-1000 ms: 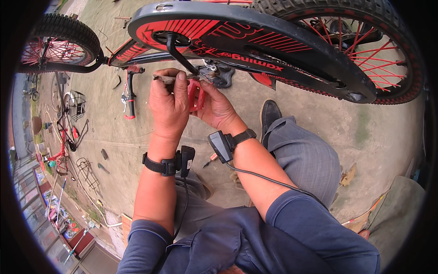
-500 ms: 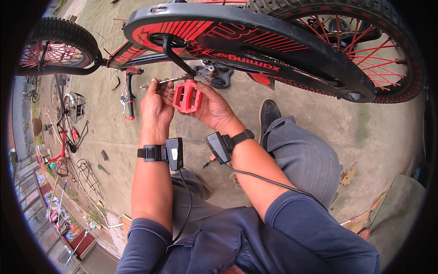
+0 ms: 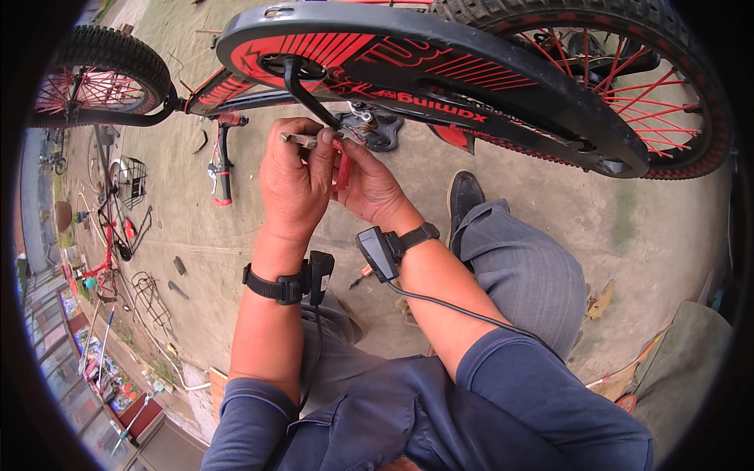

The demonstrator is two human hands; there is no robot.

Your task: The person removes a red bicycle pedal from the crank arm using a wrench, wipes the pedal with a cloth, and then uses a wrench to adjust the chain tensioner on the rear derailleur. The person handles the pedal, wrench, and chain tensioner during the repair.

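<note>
The bicycle is upside down, with its black crank arm slanting down from the black-and-red chain guard. At the crank's lower end is a red pedal, seen edge-on and partly covered by my fingers. My right hand is closed on the pedal from the right. My left hand is closed round a spanner, whose grey end sticks out past the fingers. Its other end, near the pedal axle, is hidden by my thumb and fingers.
The rear wheel stands at upper right, the front wheel at upper left. A handlebar grip hangs near the ground. A screwdriver-like tool lies between my legs. A wire basket and bike parts lie at left.
My left hand has moved right and rolled over with the spanner, closing more tightly beside the pedal. The pedal has turned from face-on to edge-on; my right hand stays about where it was.
</note>
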